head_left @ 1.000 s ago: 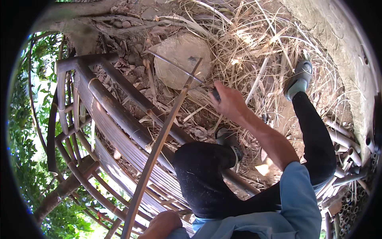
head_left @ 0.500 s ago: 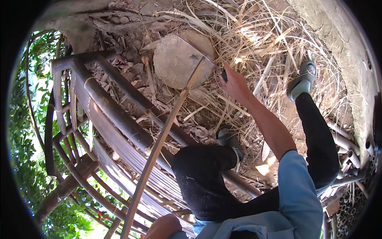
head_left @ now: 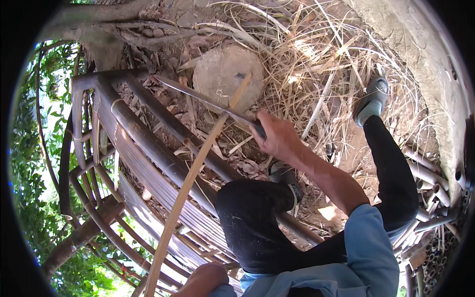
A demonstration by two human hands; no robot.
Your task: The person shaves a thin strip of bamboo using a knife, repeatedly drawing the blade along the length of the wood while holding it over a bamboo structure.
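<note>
My right hand [head_left: 277, 136] is closed round the dark handle of a long knife [head_left: 190, 92], whose blade lies across a bamboo strip [head_left: 183, 193] near the strip's far end. The strip runs slantwise from the lower edge up to a round, flat-topped block [head_left: 210, 74], and its tip is over that block. Beyond the blade the strip looks paler. Of my left arm only a bare part [head_left: 203, 279] shows at the lower edge, beside the strip; the left hand is out of the picture.
Left of my legs stands a bamboo bench [head_left: 148, 131] with dark poles and a slatted surface. Loose shavings [head_left: 307, 64] cover the ground on the right. A pale wall edge [head_left: 425, 64] curves along the far right, with cut bamboo tubes [head_left: 435, 193] below it.
My right hand has come nearer and to the left with the knife. The blade has moved from the strip's tip down along it, and now points further left.
</note>
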